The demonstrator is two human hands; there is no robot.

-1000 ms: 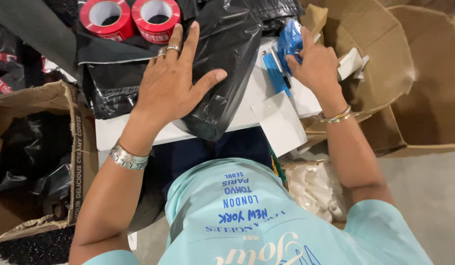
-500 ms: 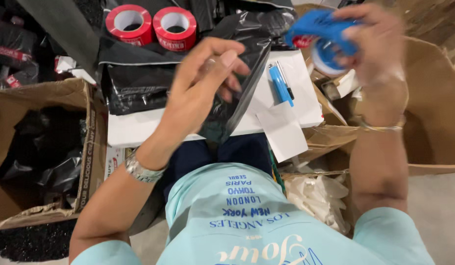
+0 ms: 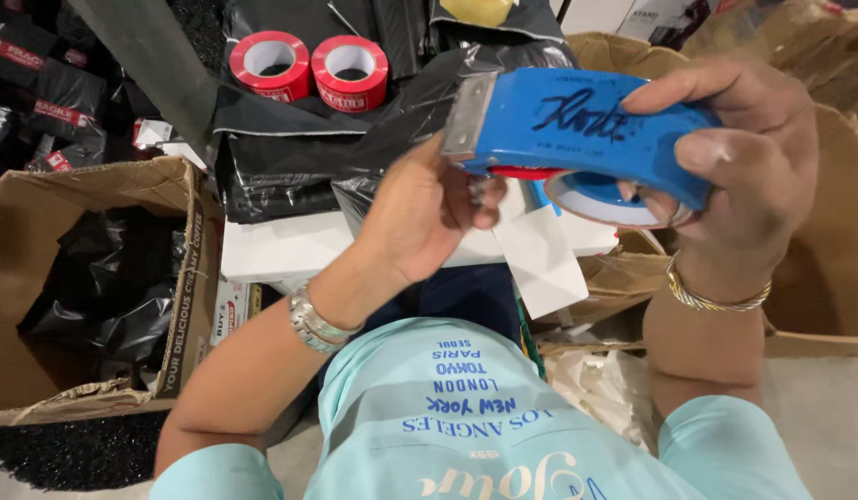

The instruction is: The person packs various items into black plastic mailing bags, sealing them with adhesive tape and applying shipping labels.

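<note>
- Our right hand (image 3: 753,176) wrapped its grip around the blue plastic tape dispenser (image 3: 577,130), raised above the white surface (image 3: 281,245).
- Our left hand (image 3: 424,218) pinched beneath its metal blade; fingertips were hidden, the grip unclear.

Glossy blue plastic tape dispenser (image 3: 577,125), metal blade (image 3: 468,116)

Black plastic mailer bags (image 3: 290,157) and two red tape rolls (image 3: 310,67) crowd the far side of the white tabletop (image 3: 272,248), leaving only a bare strip along its near edge. An open brown cardboard box (image 3: 184,268) blocks the left; brown paper bags (image 3: 832,241) hem the right.
</note>
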